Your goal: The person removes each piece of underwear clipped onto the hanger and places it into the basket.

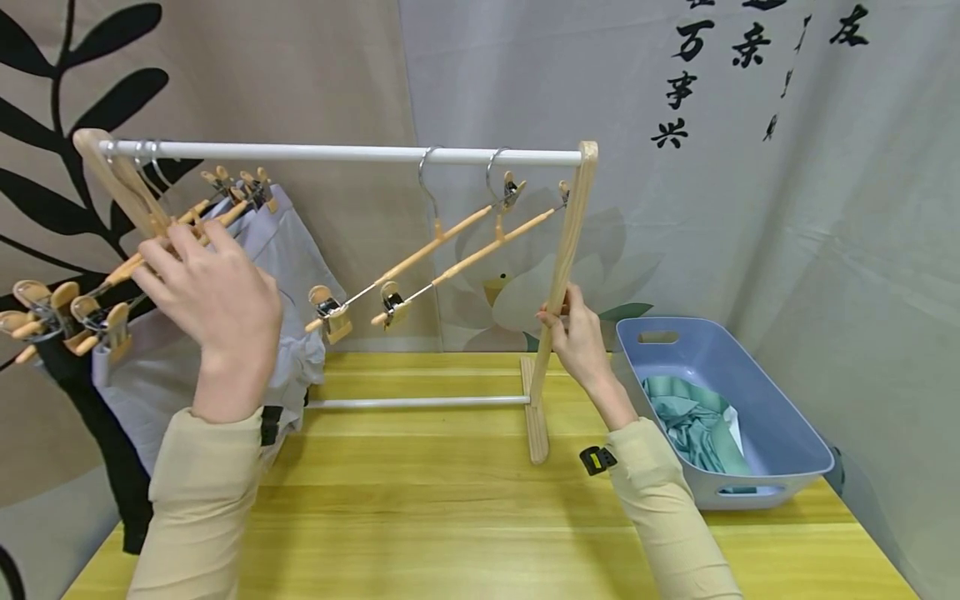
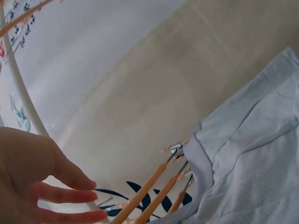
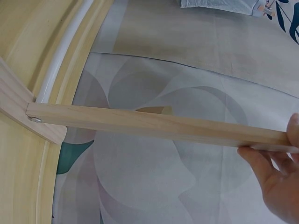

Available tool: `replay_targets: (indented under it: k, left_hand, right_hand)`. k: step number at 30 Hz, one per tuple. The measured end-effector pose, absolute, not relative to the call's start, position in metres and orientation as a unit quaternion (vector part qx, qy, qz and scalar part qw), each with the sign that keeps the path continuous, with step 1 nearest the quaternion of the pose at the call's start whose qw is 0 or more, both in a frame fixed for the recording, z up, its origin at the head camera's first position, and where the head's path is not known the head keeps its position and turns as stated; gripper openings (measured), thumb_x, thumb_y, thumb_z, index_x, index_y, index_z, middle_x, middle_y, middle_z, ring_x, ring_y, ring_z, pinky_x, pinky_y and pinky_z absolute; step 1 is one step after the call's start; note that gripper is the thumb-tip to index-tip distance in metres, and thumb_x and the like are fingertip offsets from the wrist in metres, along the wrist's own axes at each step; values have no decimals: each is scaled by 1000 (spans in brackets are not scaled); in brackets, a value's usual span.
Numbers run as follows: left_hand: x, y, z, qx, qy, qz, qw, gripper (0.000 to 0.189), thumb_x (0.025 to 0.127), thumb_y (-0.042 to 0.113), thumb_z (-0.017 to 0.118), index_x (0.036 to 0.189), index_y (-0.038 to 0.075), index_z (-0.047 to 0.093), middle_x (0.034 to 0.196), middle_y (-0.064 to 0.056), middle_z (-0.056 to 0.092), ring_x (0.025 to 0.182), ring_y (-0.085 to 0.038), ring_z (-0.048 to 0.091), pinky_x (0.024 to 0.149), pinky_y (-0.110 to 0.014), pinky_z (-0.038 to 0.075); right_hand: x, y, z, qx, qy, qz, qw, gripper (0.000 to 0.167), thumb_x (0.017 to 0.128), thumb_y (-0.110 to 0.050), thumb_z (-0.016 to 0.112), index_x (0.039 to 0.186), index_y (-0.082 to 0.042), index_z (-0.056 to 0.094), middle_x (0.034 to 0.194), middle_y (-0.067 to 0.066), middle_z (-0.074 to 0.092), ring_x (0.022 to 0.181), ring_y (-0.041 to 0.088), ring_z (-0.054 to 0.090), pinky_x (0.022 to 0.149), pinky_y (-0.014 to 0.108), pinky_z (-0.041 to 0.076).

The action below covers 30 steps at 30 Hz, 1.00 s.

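Clamping the flat, pale wooden right post (image 1: 567,242) partway up, my right grip (image 1: 581,342) has its thumb on one side and its fingers on the other. That post stands at the right end of the rack, joining a glossy white top rail (image 1: 315,152) to a thinner white lower rail (image 1: 420,402); a round metal screw (image 3: 35,119) shows near its foot. At the rack's other end, my left grip (image 1: 217,287) is over a bunch of light-wood clip hangers (image 1: 126,268), its fingers stretched out and apart (whether the tips touch the bars, I cannot tell). Those hang close together beside the left post, and their clips carry a pale grey-blue cloth garment (image 1: 281,250), with a long black strip of cloth (image 1: 97,433) dangling near it. Well apart from them, toward the right post, two slanting wooden hangers with metal hooks (image 1: 442,239) hang from the top rail. Under everything spreads a yellow wood-grain bench (image 1: 420,517). On its right sits a blue plastic basket (image 1: 780,408) with cut-out handles, holding a crumpled teal cloth (image 1: 690,425). Behind the rack hangs a beige and grey fabric backdrop (image 1: 315,67), printed with black leaves (image 1: 112,108) and brush-drawn characters (image 1: 678,87).
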State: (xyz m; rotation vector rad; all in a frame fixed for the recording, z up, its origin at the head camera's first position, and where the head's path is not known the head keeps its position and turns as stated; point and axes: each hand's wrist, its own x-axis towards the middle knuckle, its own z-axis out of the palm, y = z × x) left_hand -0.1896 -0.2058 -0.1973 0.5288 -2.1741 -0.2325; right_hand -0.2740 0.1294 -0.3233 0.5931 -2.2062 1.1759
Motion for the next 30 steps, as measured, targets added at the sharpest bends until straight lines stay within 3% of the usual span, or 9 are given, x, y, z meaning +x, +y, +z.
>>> replay_targets:
  k: [5, 12, 20, 30]
  left_hand:
    - [-191, -214, -187, 259, -908, -75, 321, 49, 88, 5, 38, 133, -13, 38, 135, -36, 37, 127, -53, 31, 107, -60, 23]
    - [-195, -219, -183, 279, -923, -57, 257, 55, 88, 8, 42, 137, -15, 31, 140, -39, 31, 130, -54, 29, 108, -58, 25]
    - [-197, -217, -183, 266, -926, -60, 263, 52, 83, 0, 47, 133, -13, 36, 137, -38, 34, 126, -52, 33, 104, -58, 31]
    - [-197, -209, -192, 217, -910, -94, 342, 46, 82, -2, 43, 126, -11, 44, 128, -36, 43, 114, -51, 41, 93, -60, 36]
  right_hand:
    - [-274, 129, -323, 221, -825, 440, 278, 40, 92, -8, 58, 127, 1, 43, 97, 20, 64, 90, 33, 66, 70, 45, 57]
    - [-274, 129, -323, 223, -824, 437, 283, 40, 92, -8, 59, 127, 1, 43, 97, 19, 65, 89, 32, 66, 70, 45, 57]
    - [-275, 129, -323, 226, -823, 437, 284, 40, 92, -8, 59, 127, 1, 43, 97, 19, 64, 88, 32, 65, 70, 44, 57]
    - [-274, 130, -323, 224, -823, 441, 279, 38, 92, -8, 58, 126, 1, 43, 98, 19, 64, 89, 32, 66, 70, 45, 57]
